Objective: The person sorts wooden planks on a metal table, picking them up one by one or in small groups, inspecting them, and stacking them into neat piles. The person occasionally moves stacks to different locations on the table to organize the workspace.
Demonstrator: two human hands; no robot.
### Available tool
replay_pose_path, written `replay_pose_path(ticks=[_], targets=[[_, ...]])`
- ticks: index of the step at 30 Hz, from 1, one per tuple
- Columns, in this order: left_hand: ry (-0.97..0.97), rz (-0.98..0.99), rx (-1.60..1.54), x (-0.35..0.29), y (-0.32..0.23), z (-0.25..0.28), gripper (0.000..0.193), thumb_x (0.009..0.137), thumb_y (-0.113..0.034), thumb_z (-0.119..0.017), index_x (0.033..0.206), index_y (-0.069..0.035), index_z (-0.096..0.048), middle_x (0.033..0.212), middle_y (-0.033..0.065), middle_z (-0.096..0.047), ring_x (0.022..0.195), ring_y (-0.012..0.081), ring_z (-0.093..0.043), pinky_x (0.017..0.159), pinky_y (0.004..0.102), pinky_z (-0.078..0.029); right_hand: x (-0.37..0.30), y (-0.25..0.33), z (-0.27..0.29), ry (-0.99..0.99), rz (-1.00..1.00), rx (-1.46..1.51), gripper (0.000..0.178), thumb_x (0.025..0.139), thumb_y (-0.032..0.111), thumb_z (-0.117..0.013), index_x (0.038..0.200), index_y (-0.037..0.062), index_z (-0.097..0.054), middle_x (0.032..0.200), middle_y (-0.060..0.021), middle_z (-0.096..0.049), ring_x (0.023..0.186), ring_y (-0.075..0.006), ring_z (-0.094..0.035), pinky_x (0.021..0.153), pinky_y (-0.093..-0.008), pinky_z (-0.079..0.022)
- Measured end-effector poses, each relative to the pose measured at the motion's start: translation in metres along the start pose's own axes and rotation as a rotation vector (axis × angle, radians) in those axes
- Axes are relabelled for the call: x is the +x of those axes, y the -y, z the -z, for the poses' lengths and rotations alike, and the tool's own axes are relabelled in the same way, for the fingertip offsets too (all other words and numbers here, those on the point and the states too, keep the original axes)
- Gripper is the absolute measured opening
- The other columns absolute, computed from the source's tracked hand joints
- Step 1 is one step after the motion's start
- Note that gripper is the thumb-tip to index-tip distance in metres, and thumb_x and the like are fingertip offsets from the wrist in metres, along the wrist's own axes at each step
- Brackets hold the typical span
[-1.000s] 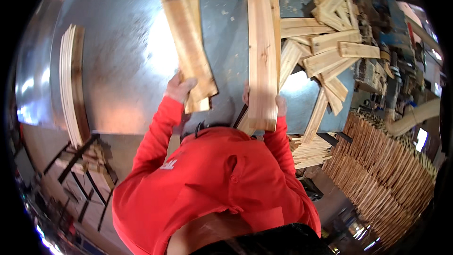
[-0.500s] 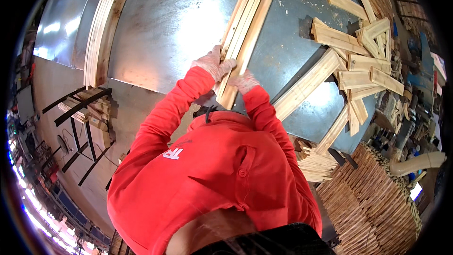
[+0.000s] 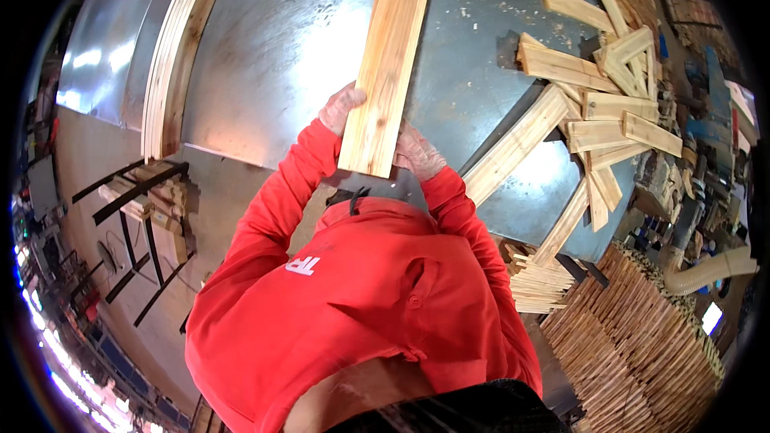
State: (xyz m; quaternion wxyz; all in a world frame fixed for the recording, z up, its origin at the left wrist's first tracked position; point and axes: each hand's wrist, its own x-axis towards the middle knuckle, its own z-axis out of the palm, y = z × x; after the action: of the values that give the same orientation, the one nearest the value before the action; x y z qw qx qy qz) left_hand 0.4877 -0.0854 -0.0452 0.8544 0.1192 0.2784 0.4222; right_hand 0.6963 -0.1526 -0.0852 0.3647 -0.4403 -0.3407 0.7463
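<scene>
A long, pale wooden board (image 3: 389,64) with brown streaks runs away from me, its near end just in front of my chest and its broad face up. Thinly gloved, my left hand (image 3: 342,108) grips the left edge close to that end; most of its fingers are hidden by the wood. On the opposite edge, a little nearer to me, my right hand (image 3: 419,152) is closed against the board's side. Whether other boards lie under this one I cannot tell.
A grey metal table (image 3: 265,56) lies beneath. At left, a stack of boards (image 3: 180,64) overhangs its edge near a black metal rack (image 3: 144,216). Short wood pieces (image 3: 593,120) are heaped at right. A large wood pile (image 3: 634,337) stands at lower right, near a hose (image 3: 710,273).
Several narrow edges of boards showed between my hands before; now one broad face is up. My left hand moved slightly left, and my right hand shifted a little right and toward me.
</scene>
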Motion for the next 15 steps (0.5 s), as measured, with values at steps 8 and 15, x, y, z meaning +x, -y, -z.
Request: replay_pose_path(ticks=[8,15], targets=[[-0.864,0.030,1.300,0.014,-0.004,-0.015,0.074,0.091,-0.052,-0.050,0.136,0.007,-0.043,0.113,0.0246,-0.065,0.108,0.0349,-0.062,0.094,0.0373,-0.046,0.013,0.056,-0.052,-0.007,-0.284,-1.103,0.086,0.088,0.048,-0.057,0.151,0.0054,-0.016,0.139,-0.0241,-0.047,0.123,-0.0387,-0.051,0.103,-0.0416,-0.041],[-0.918,0.367,1.649,0.033,-0.026,-0.066,0.098,0.082,-0.045,-0.059,0.152,-0.002,-0.005,0.132,0.0250,-0.049,0.110,0.0361,-0.060,0.095,0.0437,-0.048,-0.016,0.044,-0.020,0.027,-0.065,-1.234,0.074,0.087,0.044,-0.059,0.145,0.0032,-0.035,0.132,-0.0254,-0.052,0.122,-0.0414,-0.050,0.103,-0.0468,-0.040]])
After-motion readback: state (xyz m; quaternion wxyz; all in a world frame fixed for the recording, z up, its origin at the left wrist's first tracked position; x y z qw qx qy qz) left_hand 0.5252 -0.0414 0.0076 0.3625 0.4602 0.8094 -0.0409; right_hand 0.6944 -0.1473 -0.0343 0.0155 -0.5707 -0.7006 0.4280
